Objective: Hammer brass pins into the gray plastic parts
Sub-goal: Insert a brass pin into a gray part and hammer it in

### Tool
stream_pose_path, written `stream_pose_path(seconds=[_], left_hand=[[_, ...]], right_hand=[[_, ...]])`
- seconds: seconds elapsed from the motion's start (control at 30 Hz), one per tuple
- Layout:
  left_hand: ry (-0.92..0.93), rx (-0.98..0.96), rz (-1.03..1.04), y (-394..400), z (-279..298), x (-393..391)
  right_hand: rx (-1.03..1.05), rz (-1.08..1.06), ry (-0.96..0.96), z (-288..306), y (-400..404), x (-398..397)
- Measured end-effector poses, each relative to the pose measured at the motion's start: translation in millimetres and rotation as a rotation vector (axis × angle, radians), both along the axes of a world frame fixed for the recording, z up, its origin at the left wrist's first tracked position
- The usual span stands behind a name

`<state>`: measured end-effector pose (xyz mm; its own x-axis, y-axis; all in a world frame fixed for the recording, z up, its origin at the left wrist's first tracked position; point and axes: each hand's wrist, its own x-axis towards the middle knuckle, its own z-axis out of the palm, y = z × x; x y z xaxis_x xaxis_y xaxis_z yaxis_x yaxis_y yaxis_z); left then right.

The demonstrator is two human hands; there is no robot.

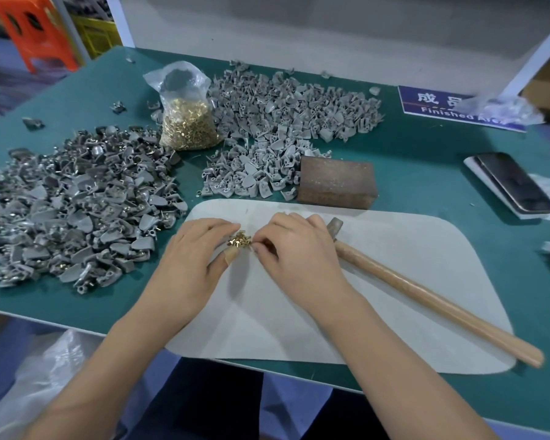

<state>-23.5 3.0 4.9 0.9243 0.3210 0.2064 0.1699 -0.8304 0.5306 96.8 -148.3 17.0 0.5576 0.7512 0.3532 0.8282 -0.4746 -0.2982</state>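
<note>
Both hands meet over a small cluster of pins (240, 240) on the mat (394, 281): the left hand (194, 249) cups them, the right hand (292, 246) pinches at them. The hammer (426, 293) lies untouched beside the right hand. The left pile (77, 201) on the counter (426, 160) shows brass and looks finished, while the pale gray parts (286, 106) behind appear still unpinned, so much remains.

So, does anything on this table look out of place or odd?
Little stands out. A few gray plastic parts lie scattered apart from the piles, near the far left edge. The hammer lies unused on the white mat while both hands gather a small heap of brass pins.
</note>
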Motion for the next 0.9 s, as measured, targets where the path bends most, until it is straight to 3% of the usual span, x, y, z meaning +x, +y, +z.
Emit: stream_pose_path(seconds=[0.27,0.43,0.63,0.9], left_hand=[[0.109,0.047,-0.214,-7.2,2.0,17.9],[0.102,-0.003,-0.296,-19.4,6.6,26.1],[-0.080,0.099,-0.081,-17.7,22.6,77.7],[0.078,0.257,-0.028,-3.7,32.4,137.4]], right_hand=[[0.382,-0.205,0.141,12.4,-22.8,20.1],[0.374,-0.339,0.177,16.8,-32.5,34.0],[0.417,-0.350,0.208,10.6,-34.4,41.4],[0.468,-0.309,0.223,5.4,-35.0,51.6]])
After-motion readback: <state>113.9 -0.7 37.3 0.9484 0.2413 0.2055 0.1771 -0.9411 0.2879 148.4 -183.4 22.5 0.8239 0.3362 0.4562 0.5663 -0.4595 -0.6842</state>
